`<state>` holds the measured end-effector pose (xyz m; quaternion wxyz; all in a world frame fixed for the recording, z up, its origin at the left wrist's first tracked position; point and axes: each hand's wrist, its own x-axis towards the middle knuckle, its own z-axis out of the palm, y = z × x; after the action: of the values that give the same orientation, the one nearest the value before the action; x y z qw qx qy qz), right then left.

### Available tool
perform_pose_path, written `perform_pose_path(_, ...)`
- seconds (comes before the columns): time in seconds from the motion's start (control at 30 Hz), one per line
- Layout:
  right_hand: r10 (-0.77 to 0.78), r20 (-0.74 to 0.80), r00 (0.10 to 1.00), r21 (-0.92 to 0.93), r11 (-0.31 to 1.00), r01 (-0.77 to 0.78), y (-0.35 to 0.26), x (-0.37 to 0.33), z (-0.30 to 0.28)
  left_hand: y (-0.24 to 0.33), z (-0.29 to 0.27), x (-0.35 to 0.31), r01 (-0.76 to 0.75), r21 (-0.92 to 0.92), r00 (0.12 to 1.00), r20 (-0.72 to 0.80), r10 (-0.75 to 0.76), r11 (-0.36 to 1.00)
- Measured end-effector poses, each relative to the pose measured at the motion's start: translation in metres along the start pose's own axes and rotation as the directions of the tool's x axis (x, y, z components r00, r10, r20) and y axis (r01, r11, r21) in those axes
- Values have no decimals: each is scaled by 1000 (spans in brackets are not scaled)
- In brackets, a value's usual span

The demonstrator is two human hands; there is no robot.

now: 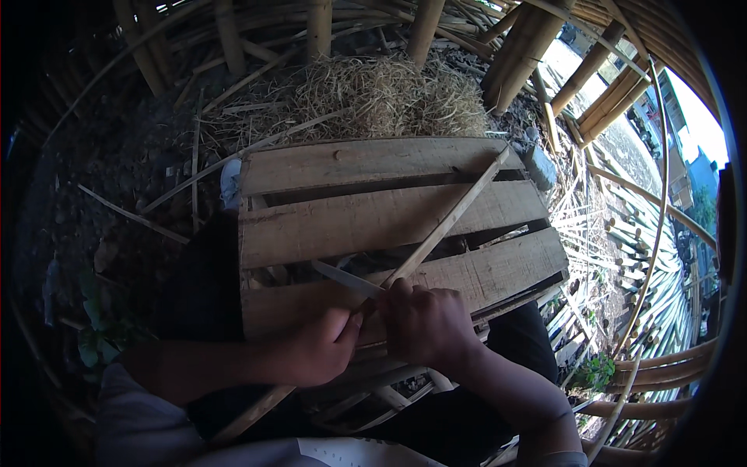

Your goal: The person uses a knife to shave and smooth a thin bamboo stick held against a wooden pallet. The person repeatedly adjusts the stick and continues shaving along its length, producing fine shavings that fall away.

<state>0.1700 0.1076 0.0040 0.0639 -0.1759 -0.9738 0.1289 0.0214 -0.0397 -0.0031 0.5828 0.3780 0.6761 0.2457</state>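
Observation:
A long bamboo strip point(447, 222) runs slantwise over a slatted wooden crate point(311, 229), from its far right corner back toward my lap. My left hand point(319, 352) is closed around the strip near the crate's front edge. Just to its right, my right hand point(426, 325) is closed on a knife, whose handle is hidden in the fist. The knife's blade point(346, 278) points left and away across the strip, close to the thumb. Whether the edge is cutting into the strip I cannot tell.
Behind the crate lies a heap of pale shavings point(381, 97), with upright bamboo posts point(319, 31) beyond. Cut bamboo poles point(661, 272) are piled on the right. Loose strips point(132, 212) lie on the dark ground at left. A grey stone point(540, 167) sits by the crate's far right corner.

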Motion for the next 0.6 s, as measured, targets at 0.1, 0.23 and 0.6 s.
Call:
perform_pose_path(0.1, -12, -16, 1000, -50, 999, 11, 12, -1, 5, -5, 1, 2, -74, -167, 997, 19, 78, 983)
perform_pose_path(0.23, -119, -47, 992, -40, 992, 117, -4, -3, 4, -1, 0, 0, -39, -81, 999, 19, 40, 996)
perform_pose_path(0.6, 141, -6, 990, -22, 990, -141, 27, 16, -14, 3, -1, -2, -8, -244, 999, 47, 20, 970)
